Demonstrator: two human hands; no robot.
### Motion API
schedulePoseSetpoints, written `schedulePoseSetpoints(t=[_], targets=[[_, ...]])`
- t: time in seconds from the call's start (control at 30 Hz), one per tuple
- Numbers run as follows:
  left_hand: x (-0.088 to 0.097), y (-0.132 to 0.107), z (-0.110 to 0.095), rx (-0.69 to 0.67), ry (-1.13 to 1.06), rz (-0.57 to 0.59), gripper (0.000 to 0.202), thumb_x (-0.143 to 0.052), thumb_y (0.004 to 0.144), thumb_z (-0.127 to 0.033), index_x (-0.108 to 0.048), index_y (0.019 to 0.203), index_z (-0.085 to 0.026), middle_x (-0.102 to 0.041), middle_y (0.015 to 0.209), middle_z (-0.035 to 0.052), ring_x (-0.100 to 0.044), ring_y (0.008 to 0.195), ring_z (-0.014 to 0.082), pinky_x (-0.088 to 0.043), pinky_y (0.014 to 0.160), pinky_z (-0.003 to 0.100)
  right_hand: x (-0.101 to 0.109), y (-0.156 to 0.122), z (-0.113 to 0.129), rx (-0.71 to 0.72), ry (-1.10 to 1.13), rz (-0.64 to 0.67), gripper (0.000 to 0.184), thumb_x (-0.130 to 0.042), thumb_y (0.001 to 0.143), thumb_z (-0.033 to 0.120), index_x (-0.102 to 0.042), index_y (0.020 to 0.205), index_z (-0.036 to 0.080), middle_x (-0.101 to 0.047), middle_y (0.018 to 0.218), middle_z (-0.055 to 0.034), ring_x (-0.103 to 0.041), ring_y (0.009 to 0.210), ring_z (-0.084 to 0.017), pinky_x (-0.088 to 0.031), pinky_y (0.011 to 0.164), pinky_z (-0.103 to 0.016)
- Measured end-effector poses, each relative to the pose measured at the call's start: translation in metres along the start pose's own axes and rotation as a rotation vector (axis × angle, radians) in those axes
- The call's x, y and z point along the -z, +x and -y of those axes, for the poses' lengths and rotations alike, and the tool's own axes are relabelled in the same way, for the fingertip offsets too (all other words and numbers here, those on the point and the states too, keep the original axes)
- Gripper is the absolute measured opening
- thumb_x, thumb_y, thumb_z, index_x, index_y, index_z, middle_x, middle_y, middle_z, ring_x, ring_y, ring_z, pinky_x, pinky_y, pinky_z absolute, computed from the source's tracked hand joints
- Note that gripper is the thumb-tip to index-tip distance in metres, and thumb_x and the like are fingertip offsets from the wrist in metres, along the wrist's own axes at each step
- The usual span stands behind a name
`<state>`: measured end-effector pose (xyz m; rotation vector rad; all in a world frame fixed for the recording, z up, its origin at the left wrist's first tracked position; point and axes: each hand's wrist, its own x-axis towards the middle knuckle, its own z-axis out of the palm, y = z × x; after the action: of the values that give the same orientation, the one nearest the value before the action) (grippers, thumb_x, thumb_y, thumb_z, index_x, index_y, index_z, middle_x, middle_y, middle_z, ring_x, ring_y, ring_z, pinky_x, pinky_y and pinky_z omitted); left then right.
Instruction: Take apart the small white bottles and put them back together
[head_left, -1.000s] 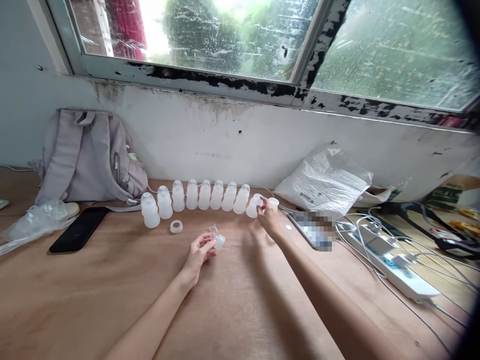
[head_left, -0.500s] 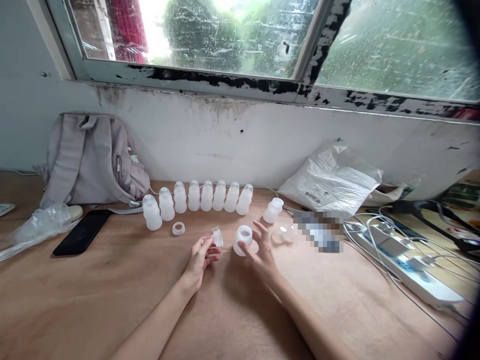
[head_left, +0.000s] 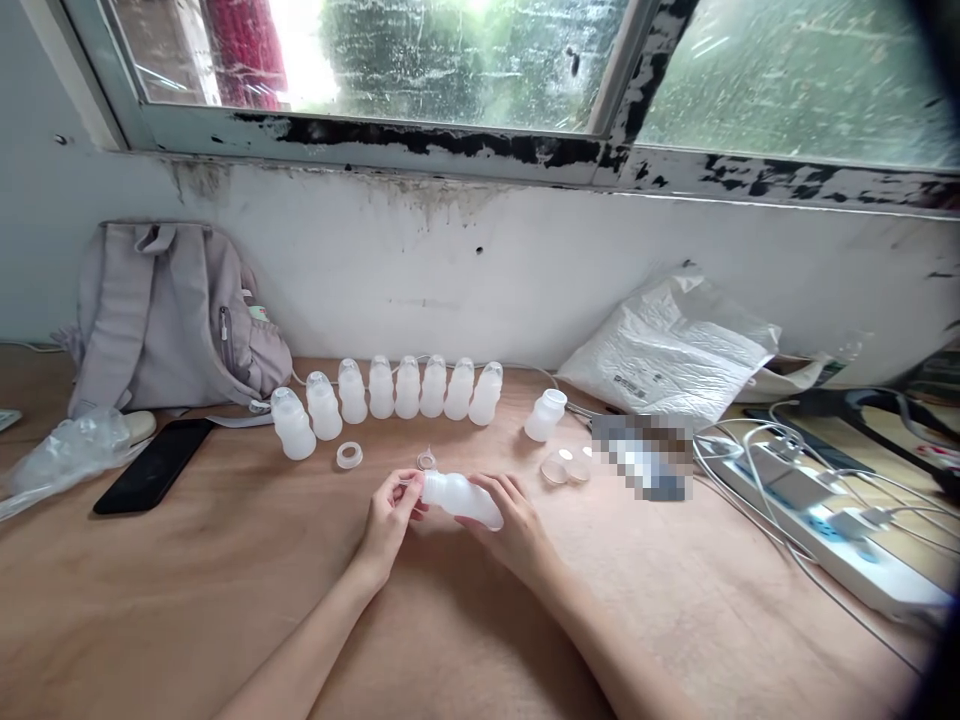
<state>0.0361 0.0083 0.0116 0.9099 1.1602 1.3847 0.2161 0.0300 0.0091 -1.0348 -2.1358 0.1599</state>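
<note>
My right hand [head_left: 514,520] wraps round the body of a frosted white baby bottle [head_left: 459,495], tilted nearly sideways with its mouth to the left. At that mouth my left hand [head_left: 395,515] is closed on a small clear cap [head_left: 406,482], mostly hidden by the fingers. Just behind the bottle a teat with its ring [head_left: 426,459] stands on the table. Further left lies a white ring [head_left: 349,456]. An uncapped bottle [head_left: 546,415] stands upright to the right, and round clear discs [head_left: 565,466] lie in front of it.
Several capped bottles [head_left: 407,388] stand in a row along the back. To the left are a grey backpack [head_left: 176,310], a black phone [head_left: 154,467] and a clear plastic bag [head_left: 82,445]. On the right are a white parcel bag [head_left: 675,345] and a power strip [head_left: 840,540] with cables.
My right hand has taken hold of the bottle, lifted it and tipped it leftward. The bottle's mouth now meets my left hand. The teat behind has come into clearer view.
</note>
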Motion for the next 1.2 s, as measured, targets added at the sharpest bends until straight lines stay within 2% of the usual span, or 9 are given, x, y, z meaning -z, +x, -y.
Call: schedulePoseSetpoints(t=[0.17,0.4,0.57,0.67,0.97,1.03,1.1,1.2], targets=[[0.001,0.001,0.001,-0.058,0.133,0.002,0.03,-0.053,0.072,-0.045,-0.055,0.08,-0.016,-0.058,0.065,0.0007,-0.056,0.059,0.013,-0.043,0.05,0.021,0.001,-0.001,0.003,0.061,-0.026,-0.031,0.036,-0.058,0.075,0.026,-0.048,0.109,0.022,-0.055,0.101,-0.0084,-0.048,0.092,-0.023,-0.044,0.079,-0.04],[0.001,0.0,0.0,-0.062,0.142,0.047,0.031,-0.048,0.075,-0.048,-0.044,0.068,-0.018,-0.053,0.056,-0.0029,-0.051,0.047,0.0106,-0.038,0.043,0.02,0.0,-0.003,0.006,0.1,-0.005,-0.071,0.04,-0.059,0.074,0.026,-0.047,0.112,0.022,-0.054,0.101,-0.0086,-0.048,0.093,-0.022,-0.045,0.079,-0.037],[0.002,-0.001,0.002,-0.017,0.2,0.012,0.038,-0.044,0.075,-0.051,-0.041,0.058,-0.018,-0.033,0.039,-0.0082,-0.027,0.035,0.0055,-0.022,0.037,0.018,-0.004,-0.006,0.008,0.133,-0.02,-0.072,0.041,-0.058,0.075,0.025,-0.047,0.114,0.021,-0.054,0.103,-0.0096,-0.049,0.095,-0.022,-0.044,0.08,-0.038],[0.003,0.0,0.003,0.004,0.187,0.009,0.041,-0.044,0.074,-0.053,-0.041,0.054,-0.018,-0.027,0.038,-0.0082,-0.021,0.035,0.0052,-0.017,0.037,0.019,-0.006,-0.008,0.008,0.163,-0.062,-0.071,0.041,-0.056,0.076,0.025,-0.046,0.116,0.022,-0.055,0.104,-0.0095,-0.049,0.096,-0.023,-0.043,0.08,-0.04],[0.004,0.0,0.006,0.03,0.173,-0.037,0.045,-0.046,0.071,-0.056,-0.039,0.045,-0.02,-0.031,0.034,-0.0058,-0.026,0.034,0.0086,-0.019,0.038,0.023,-0.008,-0.015,0.011,0.18,-0.169,-0.084,0.041,-0.052,0.078,0.018,-0.048,0.117,0.029,-0.055,0.111,-0.0065,-0.049,0.101,-0.023,-0.038,0.085,-0.041],[0.004,-0.001,0.006,0.023,0.176,-0.037,0.045,-0.047,0.072,-0.054,-0.039,0.045,-0.019,-0.031,0.034,-0.0058,-0.027,0.034,0.0087,-0.02,0.038,0.023,-0.008,-0.014,0.014,0.141,-0.098,-0.088,0.04,-0.054,0.076,0.02,-0.05,0.115,0.028,-0.055,0.109,-0.0071,-0.049,0.1,-0.023,-0.039,0.085,-0.041],[0.003,-0.002,0.003,0.0,0.171,-0.028,0.042,-0.047,0.073,-0.052,-0.042,0.048,-0.019,-0.034,0.037,-0.0057,-0.028,0.035,0.0084,-0.021,0.039,0.022,-0.006,-0.012,0.018,0.037,0.054,-0.03,0.04,-0.058,0.074,0.026,-0.052,0.113,0.025,-0.057,0.104,-0.0085,-0.051,0.095,-0.024,-0.041,0.081,-0.039],[0.0,-0.004,-0.004,-0.072,0.153,0.009,0.033,-0.05,0.073,-0.047,-0.049,0.058,-0.018,-0.046,0.048,-0.0042,-0.035,0.041,0.0083,-0.025,0.041,0.02,0.001,-0.005,0.023,-0.257,0.39,0.169,0.035,-0.059,0.071,0.037,-0.058,0.102,0.019,-0.061,0.088,-0.0067,-0.055,0.079,-0.021,-0.045,0.068,-0.032]])
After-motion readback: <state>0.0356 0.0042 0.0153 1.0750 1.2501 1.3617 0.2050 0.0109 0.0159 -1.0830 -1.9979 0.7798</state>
